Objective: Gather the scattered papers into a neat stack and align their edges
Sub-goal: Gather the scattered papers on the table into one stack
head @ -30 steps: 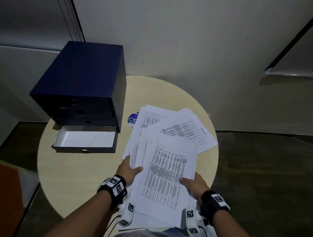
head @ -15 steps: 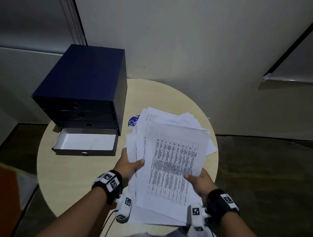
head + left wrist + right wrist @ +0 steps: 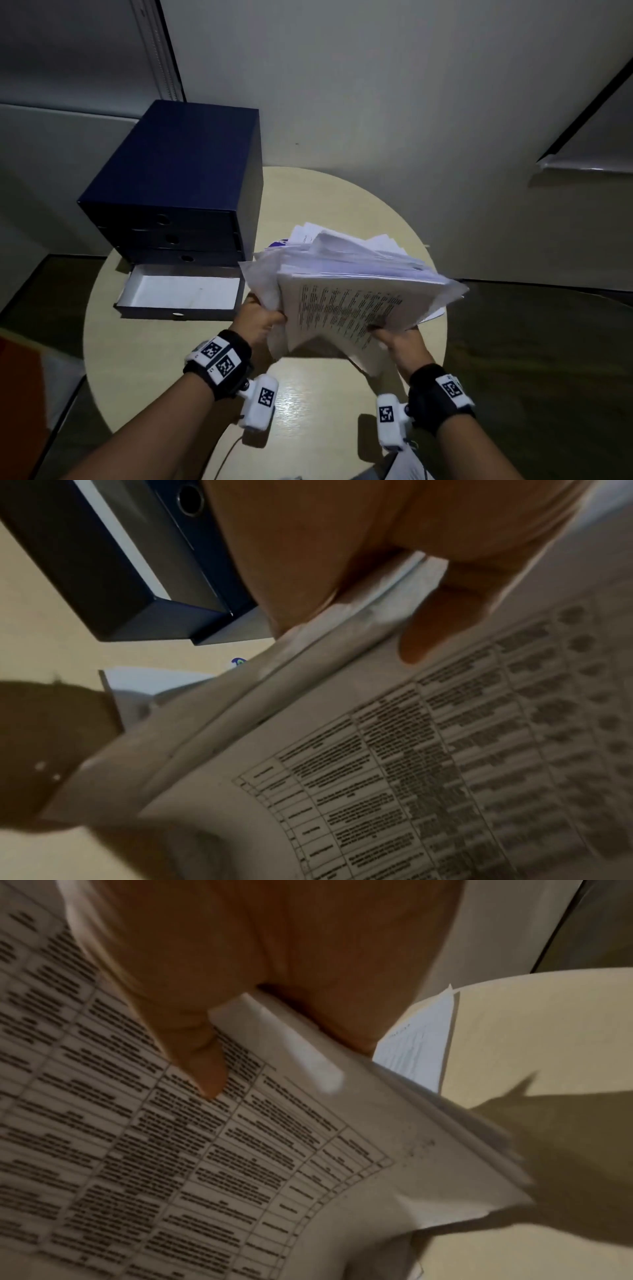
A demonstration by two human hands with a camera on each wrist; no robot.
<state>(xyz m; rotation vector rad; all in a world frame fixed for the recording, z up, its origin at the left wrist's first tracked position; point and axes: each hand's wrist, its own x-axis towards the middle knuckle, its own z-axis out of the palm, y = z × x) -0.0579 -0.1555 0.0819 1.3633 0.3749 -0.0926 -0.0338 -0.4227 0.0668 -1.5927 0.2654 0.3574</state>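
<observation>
A thick bundle of white printed papers is lifted off the round beige table, tilted with its near edge down. My left hand grips the bundle's left edge, thumb on the top sheet. My right hand grips the right side, with its thumb pressed on the printed table of the top sheet. The sheets' edges are uneven and fan out at the far side. One sheet lies on the table under the bundle.
A dark blue drawer box stands at the table's back left, its bottom drawer pulled out and white inside. A small blue disc-like item peeks out behind the papers. Grey walls close off the far side.
Both hands have lifted the gathered papers off the table and tipped the bundle up towards vertical; earlier the sheets lay spread flat on the tabletop.
</observation>
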